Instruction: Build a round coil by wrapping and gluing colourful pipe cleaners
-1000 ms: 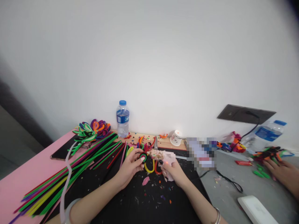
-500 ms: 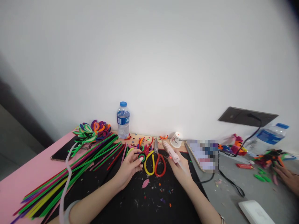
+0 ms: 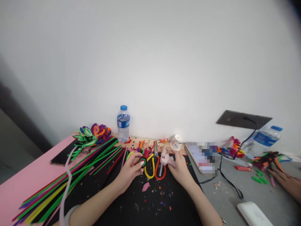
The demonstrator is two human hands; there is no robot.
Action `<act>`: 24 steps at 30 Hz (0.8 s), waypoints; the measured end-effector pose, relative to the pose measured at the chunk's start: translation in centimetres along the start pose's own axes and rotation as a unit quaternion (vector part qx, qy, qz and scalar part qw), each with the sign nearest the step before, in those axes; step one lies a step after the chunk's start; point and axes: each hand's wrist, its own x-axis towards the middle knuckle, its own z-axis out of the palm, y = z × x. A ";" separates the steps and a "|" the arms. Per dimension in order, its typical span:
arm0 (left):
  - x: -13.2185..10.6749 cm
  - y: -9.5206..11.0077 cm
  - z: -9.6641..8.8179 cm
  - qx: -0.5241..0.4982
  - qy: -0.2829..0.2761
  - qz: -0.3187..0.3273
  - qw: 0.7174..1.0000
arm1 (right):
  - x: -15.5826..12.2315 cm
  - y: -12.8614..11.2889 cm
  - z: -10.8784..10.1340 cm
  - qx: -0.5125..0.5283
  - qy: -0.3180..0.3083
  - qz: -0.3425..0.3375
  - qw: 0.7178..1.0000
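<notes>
My left hand (image 3: 132, 166) pinches a small coiled pipe-cleaner disc (image 3: 142, 161), green and dark with some red, between thumb and fingertips. A pale pink hot glue gun (image 3: 165, 158) lies on its side over the scissors, a clear glue stick poking out of its rear. My right hand (image 3: 180, 168) is at the end of the gun's handle with thumb and fingers apart; whether they still touch it is hard to see. The scissors (image 3: 148, 172), with one yellow and one red handle, lie on the black mat (image 3: 131, 207). Behind them sit colourful pipe-cleaner pieces (image 3: 147, 151).
Long pipe cleaners (image 3: 63, 185) and looped flowers (image 3: 94, 135) lie left, near a dark phone (image 3: 61, 154). A water bottle (image 3: 123, 124) and paper cup (image 3: 176, 142) stand by the wall. Right are a lit phone (image 3: 197, 157), cables, a white box (image 3: 254, 213) and another person's hand (image 3: 283, 179).
The glue gun has turned and come down onto the scissors, slightly left. My right hand's grip on it has loosened. My left hand keeps the disc in nearly the same place.
</notes>
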 end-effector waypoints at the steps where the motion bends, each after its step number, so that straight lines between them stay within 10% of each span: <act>1: 0.0 0.0 0.1 0.006 -0.003 -0.002 1.000 | 0.0 -0.2 -0.2 0.005 0.005 -0.009 1.000; 13: -0.6 0.0 0.8 0.103 -0.103 -0.070 0.987 | -0.8 -4.1 -2.7 0.205 0.002 -0.061 0.977; 24: -0.5 0.2 1.0 0.108 -0.101 -0.062 0.987 | -0.8 -5.0 -2.4 0.315 0.001 0.031 0.948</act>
